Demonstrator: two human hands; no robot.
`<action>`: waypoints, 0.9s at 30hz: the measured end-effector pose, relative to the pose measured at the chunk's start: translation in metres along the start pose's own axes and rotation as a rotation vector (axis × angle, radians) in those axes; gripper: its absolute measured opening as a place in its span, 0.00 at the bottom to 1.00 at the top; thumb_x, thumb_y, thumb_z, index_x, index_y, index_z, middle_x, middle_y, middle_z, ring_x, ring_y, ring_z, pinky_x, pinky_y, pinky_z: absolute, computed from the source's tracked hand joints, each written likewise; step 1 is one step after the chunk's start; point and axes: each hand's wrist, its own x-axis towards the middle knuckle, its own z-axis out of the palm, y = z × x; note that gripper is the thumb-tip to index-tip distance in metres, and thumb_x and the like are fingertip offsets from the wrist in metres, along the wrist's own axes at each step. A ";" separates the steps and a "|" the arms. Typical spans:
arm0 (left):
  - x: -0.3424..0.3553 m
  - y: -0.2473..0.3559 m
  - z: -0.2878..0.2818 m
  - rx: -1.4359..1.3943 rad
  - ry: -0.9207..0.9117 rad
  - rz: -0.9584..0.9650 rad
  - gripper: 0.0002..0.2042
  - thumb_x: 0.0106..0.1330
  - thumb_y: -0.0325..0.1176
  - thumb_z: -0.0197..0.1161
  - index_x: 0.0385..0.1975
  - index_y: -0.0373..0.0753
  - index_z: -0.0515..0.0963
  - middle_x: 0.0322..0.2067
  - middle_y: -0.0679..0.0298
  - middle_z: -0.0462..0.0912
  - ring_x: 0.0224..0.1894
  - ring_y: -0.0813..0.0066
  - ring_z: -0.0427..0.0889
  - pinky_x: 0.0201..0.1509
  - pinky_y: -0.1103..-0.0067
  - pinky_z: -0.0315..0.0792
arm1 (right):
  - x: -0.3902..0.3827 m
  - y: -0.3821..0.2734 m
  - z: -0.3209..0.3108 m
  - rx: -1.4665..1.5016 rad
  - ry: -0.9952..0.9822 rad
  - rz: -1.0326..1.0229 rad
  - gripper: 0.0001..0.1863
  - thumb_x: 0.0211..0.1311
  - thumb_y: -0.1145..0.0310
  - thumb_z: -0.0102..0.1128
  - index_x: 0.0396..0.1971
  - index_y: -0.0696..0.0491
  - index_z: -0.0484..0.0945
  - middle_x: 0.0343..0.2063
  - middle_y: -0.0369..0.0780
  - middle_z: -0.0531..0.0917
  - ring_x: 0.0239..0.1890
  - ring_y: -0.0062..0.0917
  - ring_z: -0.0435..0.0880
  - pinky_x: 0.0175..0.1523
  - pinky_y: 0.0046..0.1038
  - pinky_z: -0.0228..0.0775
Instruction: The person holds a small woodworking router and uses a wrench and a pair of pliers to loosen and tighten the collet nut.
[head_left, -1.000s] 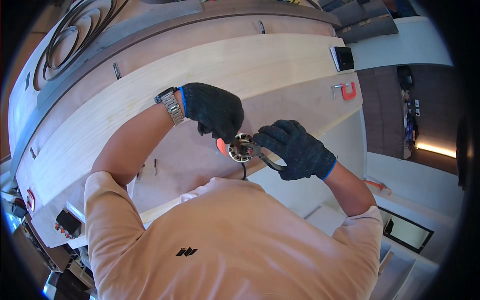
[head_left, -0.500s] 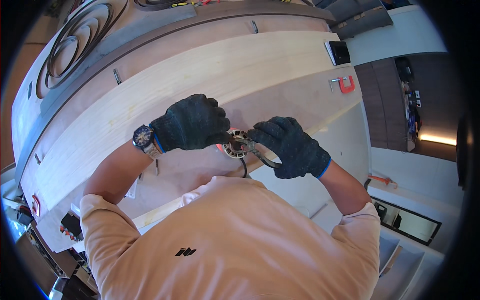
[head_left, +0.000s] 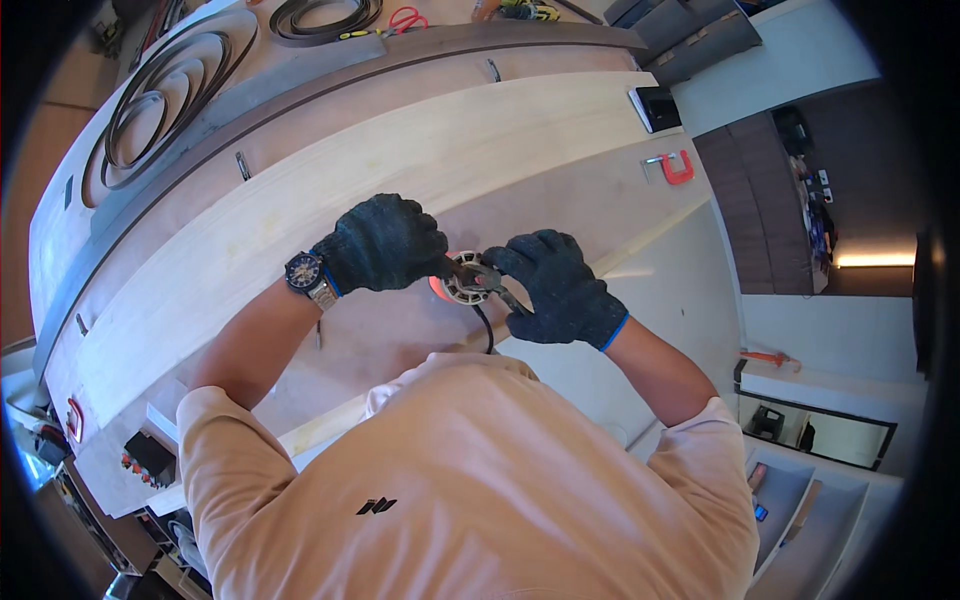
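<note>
Compared with a second ago, the black-gloved left hand (head_left: 388, 243) has been rolled and swung leftward, so that the round, steel-banded wristwatch (head_left: 304, 272) is turned dial-up. Between the hands, over the brownish bench (head_left: 390, 325), a round power tool with a slotted metal ring and an orange body (head_left: 457, 291) is seen; whether it is rested on the bench or held above it cannot be told. At its 3 o'clock, a grey metal hand tool with a curved handle (head_left: 509, 297) is gripped by the black-gloved right hand (head_left: 562, 288), its head laid over the ring's centre. At 10 o'clock the left hand's fingers are curled narrow by the ring — what is pinched there, if anything, cannot be made out.

Judged by look, the power tool should be found stiff and fairly weighty, with smooth metal on which knitted gloves may slip. It is best steadied by the orange body at 8 o'clock, with the slotted rim spared — and the black rubbery cord (head_left: 485, 322), trailing from 5 o'clock, kept unpulled.
</note>
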 end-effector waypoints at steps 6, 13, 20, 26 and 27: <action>0.003 0.013 0.000 0.124 -0.127 -0.148 0.11 0.64 0.48 0.66 0.28 0.48 0.82 0.24 0.64 0.81 0.30 0.58 0.83 0.35 0.64 0.78 | -0.002 -0.006 0.040 0.131 0.103 0.198 0.24 0.53 0.50 0.71 0.45 0.50 0.81 0.38 0.43 0.82 0.42 0.42 0.81 0.48 0.46 0.72; -0.002 0.011 -0.011 0.060 -0.073 -0.081 0.16 0.67 0.52 0.63 0.27 0.47 0.83 0.26 0.62 0.84 0.32 0.57 0.85 0.36 0.63 0.79 | 0.010 -0.016 0.010 0.178 0.053 0.180 0.19 0.56 0.50 0.69 0.34 0.52 0.84 0.30 0.45 0.84 0.34 0.44 0.85 0.39 0.46 0.77; -0.004 0.006 0.001 -0.005 -0.035 -0.088 0.15 0.66 0.51 0.64 0.27 0.47 0.83 0.25 0.62 0.83 0.32 0.57 0.84 0.36 0.63 0.79 | 0.015 -0.012 -0.003 0.147 -0.154 0.213 0.22 0.53 0.46 0.69 0.35 0.51 0.84 0.32 0.47 0.85 0.35 0.46 0.87 0.42 0.47 0.79; 0.001 0.002 -0.001 -0.031 0.087 0.075 0.14 0.63 0.48 0.69 0.22 0.46 0.80 0.21 0.65 0.78 0.27 0.60 0.80 0.30 0.65 0.74 | 0.027 -0.005 -0.017 0.125 -0.287 0.125 0.25 0.51 0.44 0.71 0.36 0.52 0.84 0.31 0.47 0.85 0.35 0.46 0.87 0.42 0.46 0.79; 0.001 0.002 0.000 -0.036 0.086 0.066 0.15 0.63 0.49 0.69 0.22 0.47 0.80 0.21 0.64 0.78 0.27 0.60 0.80 0.30 0.65 0.74 | 0.029 -0.004 -0.019 0.125 -0.297 0.115 0.25 0.51 0.44 0.71 0.36 0.52 0.84 0.31 0.47 0.85 0.35 0.46 0.87 0.42 0.46 0.79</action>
